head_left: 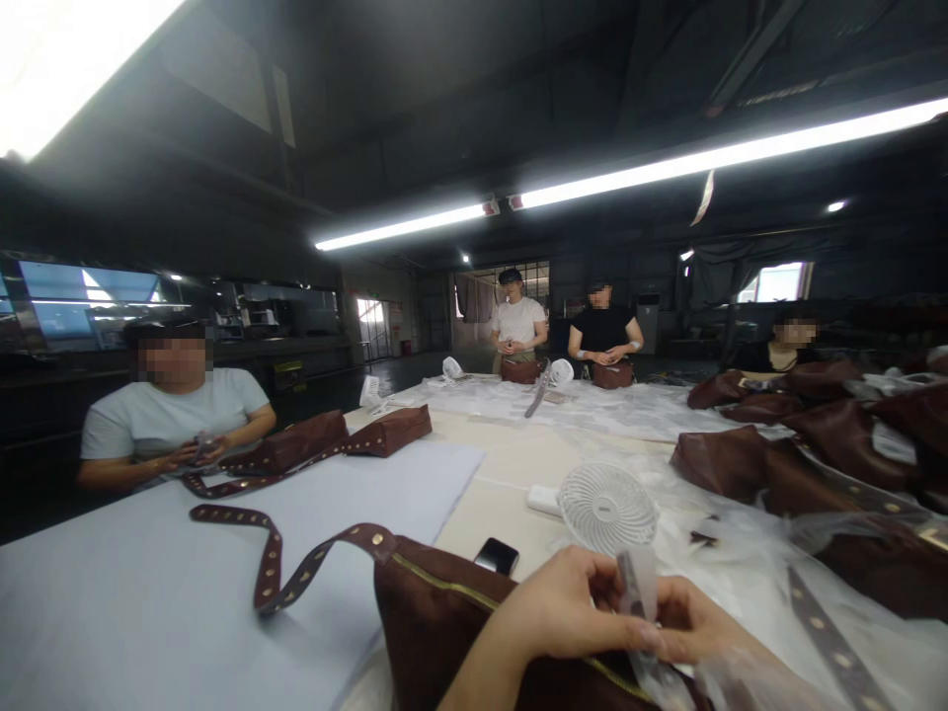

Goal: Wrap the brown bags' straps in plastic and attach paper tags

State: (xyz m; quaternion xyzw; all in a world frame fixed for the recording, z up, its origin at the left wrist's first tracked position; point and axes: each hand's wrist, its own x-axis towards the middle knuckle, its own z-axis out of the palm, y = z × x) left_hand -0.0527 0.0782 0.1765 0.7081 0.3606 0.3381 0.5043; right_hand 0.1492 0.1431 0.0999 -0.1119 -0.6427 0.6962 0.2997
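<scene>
A dark brown bag [422,612] with a gold zipper lies at the front of the table, its studded strap [274,563] curling out to the left. Over the bag, my left hand [567,612] pinches a small strip wrapped in clear plastic [638,602]. My right hand [688,617] meets it from the right, fingers closed on the same wrapped strip. The two hands nearly touch. Loose clear plastic partly covers my right wrist and the lower end of the strip.
Behind my hands are a white fan [607,506] and a black phone [497,556]. Brown bags [718,462] and plastic are heaped at the right. Another brown bag [392,432] lies ahead to the left. One person [178,415] sits at the left; others are across the table.
</scene>
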